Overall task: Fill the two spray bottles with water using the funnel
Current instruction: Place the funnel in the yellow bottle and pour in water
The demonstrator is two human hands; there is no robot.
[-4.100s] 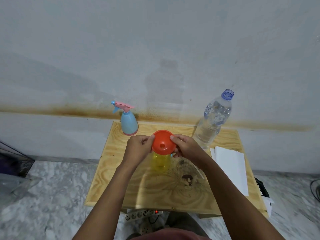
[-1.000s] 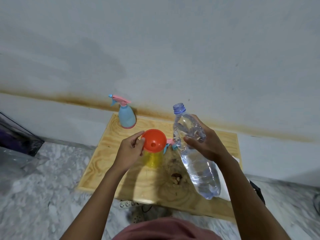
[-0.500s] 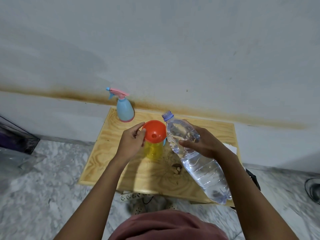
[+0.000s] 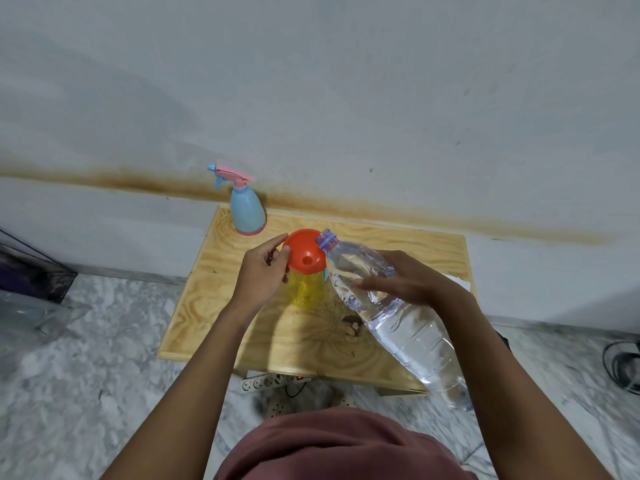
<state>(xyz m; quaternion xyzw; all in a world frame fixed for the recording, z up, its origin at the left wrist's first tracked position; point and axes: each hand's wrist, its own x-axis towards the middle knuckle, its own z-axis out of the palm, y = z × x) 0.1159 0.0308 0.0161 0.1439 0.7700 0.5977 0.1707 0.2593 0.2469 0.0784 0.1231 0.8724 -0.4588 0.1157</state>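
Two bare hands are working over a small wooden counter (image 4: 398, 244) set against a pale wall. The left hand (image 4: 261, 278) is steadying an orange funnel (image 4: 306, 252), its fingers (image 4: 277, 242) closed on the rim; the funnel is sitting in the neck of a yellow spray bottle (image 4: 306, 289) standing near the counter's middle. The right hand (image 4: 408, 282) is gripping a large clear water bottle (image 4: 391, 317), uncapped and tilted low, its mouth touching the funnel's right rim. No stream is showing, so the first pour seems to be just beginning. Tipping the bottle further should be slow, keeping the mouth over the bowl. A blue spray bottle (image 4: 246, 213), pink sprayer fitted, is standing at the back left corner, seemingly waiting its turn.
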